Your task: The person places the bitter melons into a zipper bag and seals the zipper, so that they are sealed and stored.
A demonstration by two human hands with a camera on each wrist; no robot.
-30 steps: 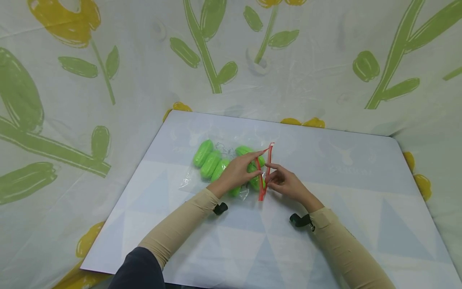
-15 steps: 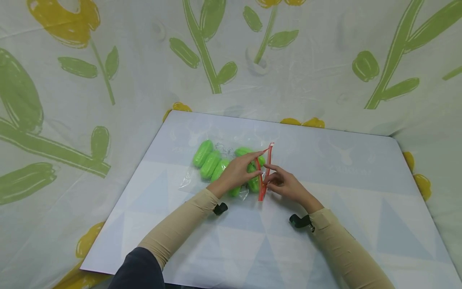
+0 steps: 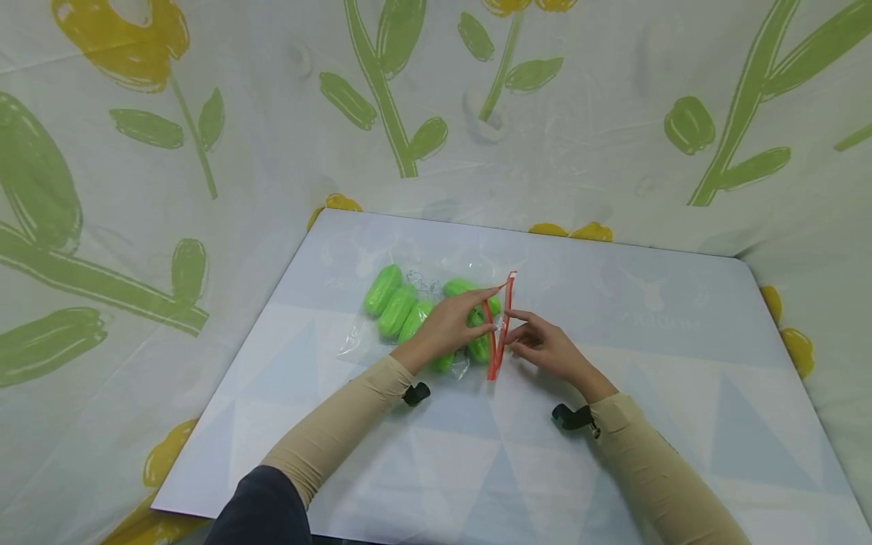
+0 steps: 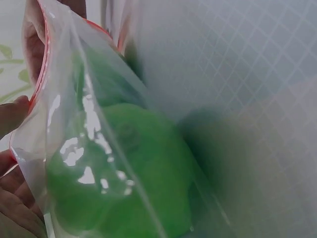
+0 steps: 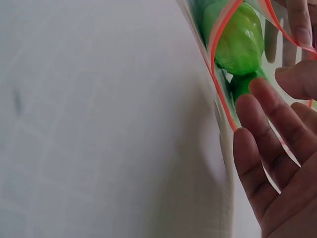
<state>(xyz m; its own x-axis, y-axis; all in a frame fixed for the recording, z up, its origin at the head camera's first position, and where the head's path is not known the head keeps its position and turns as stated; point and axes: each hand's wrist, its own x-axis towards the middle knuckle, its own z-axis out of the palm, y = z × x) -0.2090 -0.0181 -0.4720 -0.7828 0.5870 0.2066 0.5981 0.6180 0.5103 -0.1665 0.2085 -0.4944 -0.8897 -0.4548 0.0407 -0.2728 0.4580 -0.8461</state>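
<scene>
A clear plastic zip bag (image 3: 357, 337) with a red-edged mouth lies on the tabletop, several bright green oblong pieces (image 3: 397, 310) inside it. My left hand (image 3: 446, 324) reaches over the bag and pinches one red rim between thumb and fingers, also visible in the left wrist view. The mouth gapes between its two red edges. At the right of that gap is my right hand (image 3: 545, 348), its fingers loosely bent and holding nothing. Close up in the right wrist view, its fingertips (image 5: 246, 136) are at the other red rim; whether they touch it I cannot tell.
The white and pale blue board (image 3: 613, 469) carries the bag near its middle. Behind and around it hangs a floral-print cloth (image 3: 586, 151). Black wrist cameras (image 3: 572, 418) stick out from under the sleeves.
My right hand has drawn back slightly to the right, its fingertips coming away from inside the red rim. The left hand and the green pieces have stayed put.
</scene>
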